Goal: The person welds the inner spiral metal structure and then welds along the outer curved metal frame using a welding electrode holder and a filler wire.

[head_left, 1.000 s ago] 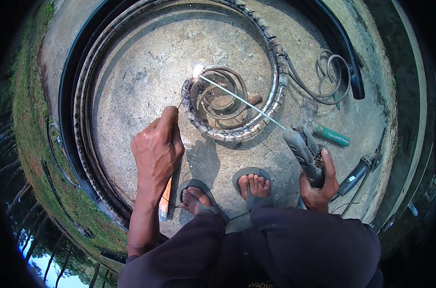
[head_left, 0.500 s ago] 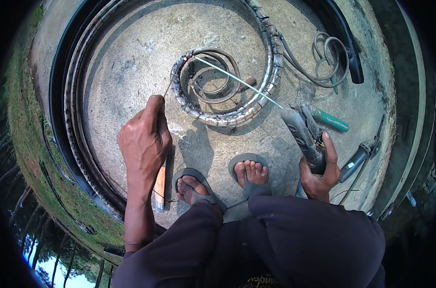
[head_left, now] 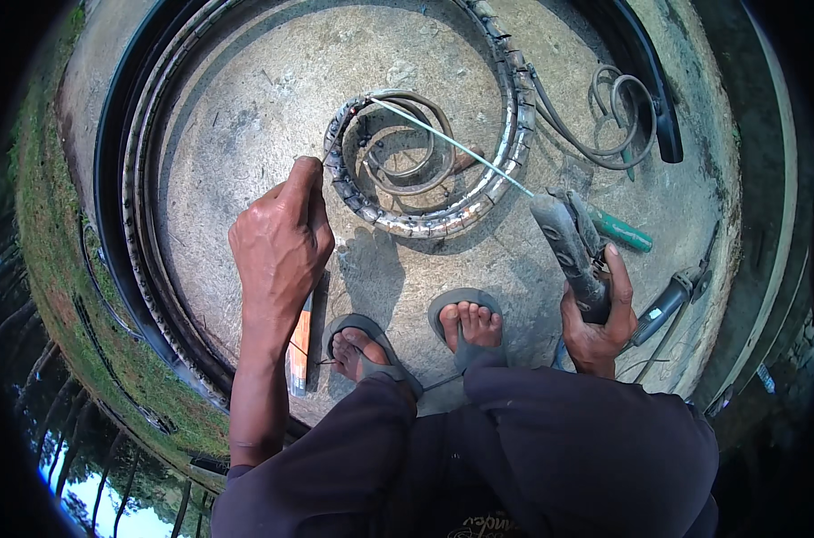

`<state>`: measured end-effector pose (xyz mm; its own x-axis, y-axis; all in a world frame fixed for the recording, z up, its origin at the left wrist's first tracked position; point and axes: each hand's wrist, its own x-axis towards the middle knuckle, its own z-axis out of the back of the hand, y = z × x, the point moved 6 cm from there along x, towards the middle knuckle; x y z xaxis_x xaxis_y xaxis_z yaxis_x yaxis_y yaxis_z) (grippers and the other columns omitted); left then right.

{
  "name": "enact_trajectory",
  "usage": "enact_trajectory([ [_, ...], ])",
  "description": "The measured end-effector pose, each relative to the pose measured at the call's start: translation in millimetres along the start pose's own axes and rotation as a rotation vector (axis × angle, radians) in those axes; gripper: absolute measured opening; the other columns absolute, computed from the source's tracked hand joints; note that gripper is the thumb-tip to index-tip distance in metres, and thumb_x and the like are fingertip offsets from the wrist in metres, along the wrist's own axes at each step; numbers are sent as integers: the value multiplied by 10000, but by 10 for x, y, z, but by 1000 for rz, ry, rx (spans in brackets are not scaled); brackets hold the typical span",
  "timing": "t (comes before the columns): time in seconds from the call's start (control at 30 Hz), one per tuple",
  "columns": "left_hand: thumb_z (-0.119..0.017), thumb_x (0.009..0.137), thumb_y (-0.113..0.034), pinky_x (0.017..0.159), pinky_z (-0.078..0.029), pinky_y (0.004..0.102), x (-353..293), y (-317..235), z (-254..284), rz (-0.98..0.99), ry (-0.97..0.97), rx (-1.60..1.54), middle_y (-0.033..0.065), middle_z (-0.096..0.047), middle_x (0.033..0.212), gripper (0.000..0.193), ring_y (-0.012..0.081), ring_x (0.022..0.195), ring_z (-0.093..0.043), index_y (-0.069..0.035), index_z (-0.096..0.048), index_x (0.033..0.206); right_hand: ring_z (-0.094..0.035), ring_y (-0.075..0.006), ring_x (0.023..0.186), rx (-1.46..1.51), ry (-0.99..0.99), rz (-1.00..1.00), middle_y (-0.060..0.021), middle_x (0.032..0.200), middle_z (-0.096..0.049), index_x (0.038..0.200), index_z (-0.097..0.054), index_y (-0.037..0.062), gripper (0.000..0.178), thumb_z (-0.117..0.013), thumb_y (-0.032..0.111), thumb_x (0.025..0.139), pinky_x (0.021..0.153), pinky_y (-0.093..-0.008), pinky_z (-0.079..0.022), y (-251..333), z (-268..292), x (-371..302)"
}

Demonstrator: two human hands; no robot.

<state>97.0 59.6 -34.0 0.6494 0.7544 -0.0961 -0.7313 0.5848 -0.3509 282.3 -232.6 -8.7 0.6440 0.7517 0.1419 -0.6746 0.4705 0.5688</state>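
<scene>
A welding electrode holder, dark and worn, is gripped from below by my right hand. Its jaws clamp a long pale green welding rod, whose far tip reaches the upper rim of the inner coil of a metal spiral. The spiral is made of bent bars joined by many short crosspieces. My left hand pinches a thin dark wire at the left side of that coil; its upper end meets or overlaps the coil's edge. Whether it touches, I cannot tell.
A green cylinder lies beyond the holder. An angle grinder rests at the right. A looped cable is at the far right. A black curved band rings the left side. An orange-handled tool lies beside my left sandal.
My left hand has shifted slightly right and up with the wire, closer to the coil. My right hand and the electrode holder have barely moved.
</scene>
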Motion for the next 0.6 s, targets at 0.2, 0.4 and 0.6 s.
enact_trajectory([
  [0.2,-592,981,-178,582,-477,475,31,-21,-2,-7,23,-5,179,-654,705,80,383,626,-656,-124,-631,1026,-714,-391,1046,-18,7,22,-264,1239,-657,1369,-513,-64,720,-711,-135,681,846,-388,-596,15,-7,17],
  [0.4,-629,864,-113,581,-491,472,-18,37,-52,-6,84,43,122,-649,731,253,348,647,-665,-137,-600,1114,-721,-392,1020,-37,-13,70,-261,1233,-659,1359,-518,-66,711,-714,-140,679,843,-385,-596,23,-44,-5],
  [0.6,-588,968,-152,587,-468,480,-17,2,13,26,44,-4,191,-650,727,64,399,652,-655,-119,-616,1015,-732,-381,986,16,-49,41,-262,1222,-662,1353,-516,-65,709,-704,-148,675,814,-376,-602,-11,90,-70],
])
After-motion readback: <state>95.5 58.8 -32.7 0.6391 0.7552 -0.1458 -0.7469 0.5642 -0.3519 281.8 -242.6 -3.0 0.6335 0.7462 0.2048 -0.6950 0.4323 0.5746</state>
